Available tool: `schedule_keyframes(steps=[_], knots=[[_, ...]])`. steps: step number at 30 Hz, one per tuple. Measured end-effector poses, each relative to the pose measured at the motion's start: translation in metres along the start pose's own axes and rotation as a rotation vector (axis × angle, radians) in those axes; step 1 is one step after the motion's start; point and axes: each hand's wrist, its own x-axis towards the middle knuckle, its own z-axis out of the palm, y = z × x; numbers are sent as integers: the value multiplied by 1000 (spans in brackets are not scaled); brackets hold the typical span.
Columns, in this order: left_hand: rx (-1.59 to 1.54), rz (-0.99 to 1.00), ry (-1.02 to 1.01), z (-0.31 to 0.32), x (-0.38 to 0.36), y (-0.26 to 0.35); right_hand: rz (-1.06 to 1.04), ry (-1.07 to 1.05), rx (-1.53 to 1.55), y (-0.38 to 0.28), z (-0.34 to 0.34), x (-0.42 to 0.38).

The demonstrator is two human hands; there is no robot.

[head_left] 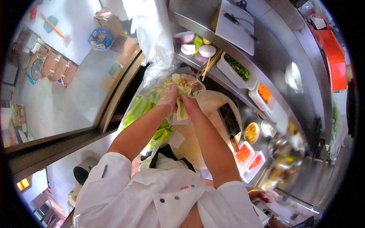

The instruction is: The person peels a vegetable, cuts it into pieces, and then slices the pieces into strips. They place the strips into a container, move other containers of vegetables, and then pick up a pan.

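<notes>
Both of my hands reach forward over the near end of the counter. My left hand (169,95), in a thin clear glove, is closed round pale vegetable pieces (183,84) at the far edge of the round cutting board (205,102). My right hand (190,106) is beside it, against the same pieces; its fingertips are hidden. Under and left of my left forearm lies a clear plastic bag of long green peppers (138,110). A cleaver (229,121) with a dark blade and wooden handle rests on the right side of the board.
Onions (207,51) and wooden chopsticks (211,64) lie beyond the board. To the right stand containers of chopped greens (236,68), orange pieces (264,93) and red strips (242,153), plus a bowl of mixed pieces (251,133). A white board with a knife (237,23) is at the back.
</notes>
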Motion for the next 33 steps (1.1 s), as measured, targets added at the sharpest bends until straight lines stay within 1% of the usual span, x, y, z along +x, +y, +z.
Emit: schedule_keyframes(steps=[1,2,4,5,7,8,10,11,13,14,16,20,22,23,25,26,27,28,29,31,32,33], knots=[[-102,-54,-34,0,0,0,0,0,-1,1,0,2],[-103,-55,-34,1,-8,10,13,-29,23,3,0,5],[-90,-150,-37,-1,-22,27,27,-60,47,5,0,8],[-91,-150,-36,-2,-15,19,54,-67,28,4,0,8],[-21,-32,-19,-5,15,-15,80,-73,9,0,0,4],[-23,-32,-18,-9,29,-36,93,-100,54,-6,1,-5],[537,456,71,-14,48,-67,106,-125,99,-8,2,-13],[537,455,70,-11,37,-52,96,-126,154,-6,3,-15],[238,155,99,-3,18,-24,84,-128,210,-3,5,-16],[238,156,99,-3,18,-22,52,-114,173,-3,6,-15],[198,120,23,-4,18,-18,19,-99,137,-2,8,-17],[260,184,24,-6,14,-20,16,-98,153,-12,12,-30],[515,324,82,-6,15,-26,16,-104,141,-15,12,-32],[515,326,81,-5,20,-31,8,-111,146,-13,12,-28],[246,229,63,-4,28,-38,0,-119,152,-6,11,-18],[246,230,64,-5,27,-36,-4,-91,89,-1,9,-9],[252,184,33,-6,24,-36,-7,-63,25,5,7,0],[257,137,4,-6,24,-37,-7,-64,24,7,7,5],[257,137,4,-7,26,-42,-3,-74,26,9,7,10],[326,345,46,-8,29,-48,-1,-83,30,8,7,13],[326,345,46,-6,30,-47,-3,-85,49,5,8,10],[188,257,52,-4,32,-45,-4,-88,68,3,9,8]])
